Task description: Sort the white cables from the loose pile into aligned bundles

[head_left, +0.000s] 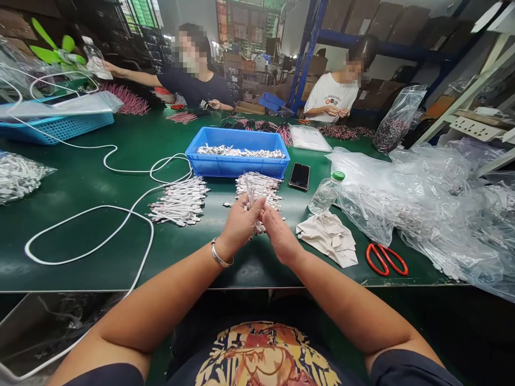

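My left hand (238, 225) is closed around a small bundle of short white cables (250, 194) that stick up past the thumb. Beside it, my right hand (279, 233) presses its fingers to the bundle's right side; how much it grips is partly hidden. Both hands are over the near end of a pile of white cables (261, 185). To the left lies a second pile of white cables (179, 201), set out in rows. Behind the piles stands a blue bin (241, 165) with more white pieces inside.
Right of my hands are a phone (300, 176), a clear bottle (324, 194), a cloth (330, 238), red-handled scissors (386, 259) and plastic bags of cables (402, 203). A white cord (108, 236) loops across the left. Two people sit opposite; one reaches toward a bottle (94, 58) near a green fan (60, 53).
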Demonstrator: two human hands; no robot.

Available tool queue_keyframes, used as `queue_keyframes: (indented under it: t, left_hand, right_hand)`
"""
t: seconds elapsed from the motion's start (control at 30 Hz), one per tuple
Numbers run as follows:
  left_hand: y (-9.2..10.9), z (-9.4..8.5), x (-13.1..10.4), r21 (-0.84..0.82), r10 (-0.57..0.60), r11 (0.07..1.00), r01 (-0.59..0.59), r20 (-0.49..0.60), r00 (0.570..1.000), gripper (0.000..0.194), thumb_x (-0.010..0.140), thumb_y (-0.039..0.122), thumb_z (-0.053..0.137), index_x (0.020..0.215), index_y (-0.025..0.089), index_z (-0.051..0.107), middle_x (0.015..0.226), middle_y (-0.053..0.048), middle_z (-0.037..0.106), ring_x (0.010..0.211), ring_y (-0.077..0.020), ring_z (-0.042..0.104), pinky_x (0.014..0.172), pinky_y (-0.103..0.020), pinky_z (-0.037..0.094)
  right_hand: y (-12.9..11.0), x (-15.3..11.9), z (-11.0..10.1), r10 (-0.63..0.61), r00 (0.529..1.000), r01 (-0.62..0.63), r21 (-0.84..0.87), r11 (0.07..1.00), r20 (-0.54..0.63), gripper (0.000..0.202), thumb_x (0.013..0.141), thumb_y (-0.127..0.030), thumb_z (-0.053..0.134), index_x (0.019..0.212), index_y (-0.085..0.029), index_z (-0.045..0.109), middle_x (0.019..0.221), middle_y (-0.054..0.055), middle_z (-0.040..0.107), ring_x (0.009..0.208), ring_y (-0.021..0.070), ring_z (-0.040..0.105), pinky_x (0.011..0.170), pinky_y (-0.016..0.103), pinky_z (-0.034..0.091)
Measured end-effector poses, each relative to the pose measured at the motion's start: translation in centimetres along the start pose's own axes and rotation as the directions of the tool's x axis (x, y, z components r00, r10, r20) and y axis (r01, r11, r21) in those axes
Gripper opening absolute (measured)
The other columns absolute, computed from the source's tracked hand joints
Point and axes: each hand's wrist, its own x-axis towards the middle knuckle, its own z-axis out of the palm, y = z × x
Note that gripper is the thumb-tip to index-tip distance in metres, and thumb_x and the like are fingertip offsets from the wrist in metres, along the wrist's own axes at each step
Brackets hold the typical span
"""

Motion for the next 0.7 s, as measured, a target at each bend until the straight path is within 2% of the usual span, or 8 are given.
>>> queue_keyframes:
  t: [0.07,0.2,0.27,0.33,0.4,0.57,0.63,0.7]
  left_hand:
    - [-0.4,0.4,-0.5,-0.005,0.014,1.0,-0.014,-0.05,0.999,0.027,0.072,0.04,0.067,0.077,0.017,0.052,0.064,0.005,0.054,0.053,-0.0061,0.05,0.052,-0.018,0.042]
    - [-0.4,1.5,-1.0,-0.126,0.003,0.992,-0.022,-0.143,0.99,0.027,0.072,0.04,0.067,0.078,0.019,0.05,0.06,0.006,0.052,0.05,-0.0069,0.05,0.051,-0.02,0.042]
    - [-0.2,2.2,-1.4,-0.187,-0.001,0.982,-0.025,-0.139,0.99,0.027,0.071,0.038,0.067,0.08,0.02,0.05,0.059,0.006,0.051,0.049,-0.0074,0.05,0.05,-0.02,0.042]
    - [-0.2,2.8,-1.8,-0.205,0.007,0.978,-0.03,-0.114,0.993,0.026,0.071,0.036,0.068,0.081,0.021,0.049,0.06,0.006,0.05,0.049,-0.0076,0.05,0.049,-0.021,0.042]
    - [-0.3,3.1,-2.3,-0.154,0.034,0.987,-0.049,-0.098,0.995,0.025,0.071,0.035,0.068,0.083,0.021,0.051,0.065,0.005,0.051,0.052,-0.008,0.052,0.052,-0.022,0.044]
    - [-0.5,3.3,-3.6,0.123,0.162,0.982,-0.146,-0.126,0.979,0.036,0.066,0.029,0.072,0.096,0.021,0.055,0.085,0.0,0.059,0.073,-0.0126,0.058,0.071,-0.027,0.047]
    - [-0.5,3.2,-3.9,0.218,0.21,0.958,-0.185,-0.097,0.973,0.031,0.066,0.028,0.072,0.092,0.02,0.057,0.087,-0.002,0.06,0.078,-0.0144,0.058,0.076,-0.029,0.046]
    - [-0.6,3.1,-4.2,0.295,0.224,0.933,-0.206,-0.028,0.974,0.018,0.069,0.029,0.069,0.08,0.02,0.058,0.078,-0.001,0.059,0.073,-0.0147,0.056,0.072,-0.029,0.045]
  right_hand:
    - [0.2,-1.1,0.1,0.042,0.998,-0.042,0.013,0.999,-0.045,0.053,0.088,-0.054,0.04,0.131,-0.022,0.043,0.132,0.008,0.051,0.119,0.0196,0.049,0.096,0.035,0.042]
    - [1.0,-2.2,0.7,0.239,0.952,-0.2,0.2,0.959,-0.193,0.063,0.09,-0.06,0.016,0.129,-0.02,0.044,0.127,0.009,0.055,0.113,0.0199,0.055,0.089,0.036,0.048]
    - [1.1,-1.9,0.8,0.26,0.949,-0.193,0.32,0.927,-0.18,0.069,0.089,-0.062,0.01,0.127,-0.018,0.046,0.122,0.011,0.059,0.106,0.0211,0.059,0.085,0.038,0.05]
    - [1.1,-1.4,0.7,0.227,0.962,-0.153,0.385,0.91,-0.153,0.07,0.089,-0.061,0.01,0.123,-0.016,0.05,0.119,0.012,0.06,0.103,0.0226,0.061,0.084,0.039,0.051]
    - [1.2,-0.8,0.5,0.207,0.968,-0.132,0.418,0.899,-0.139,0.066,0.089,-0.059,0.013,0.12,-0.015,0.052,0.118,0.012,0.061,0.105,0.0234,0.06,0.085,0.04,0.051]
    - [1.6,-0.3,0.5,0.188,0.973,-0.098,0.503,0.859,-0.132,0.047,0.09,-0.047,0.031,0.116,-0.016,0.055,0.113,0.009,0.063,0.117,0.0205,0.052,0.098,0.037,0.044]
    - [1.6,-0.4,0.7,0.168,0.976,-0.076,0.507,0.859,-0.138,0.042,0.089,-0.044,0.035,0.115,-0.018,0.056,0.11,0.007,0.064,0.118,0.0191,0.051,0.102,0.035,0.041]
    - [1.7,-0.6,1.0,0.157,0.976,-0.069,0.465,0.883,-0.153,0.043,0.089,-0.047,0.033,0.112,-0.019,0.058,0.107,0.007,0.065,0.116,0.0193,0.053,0.101,0.035,0.041]
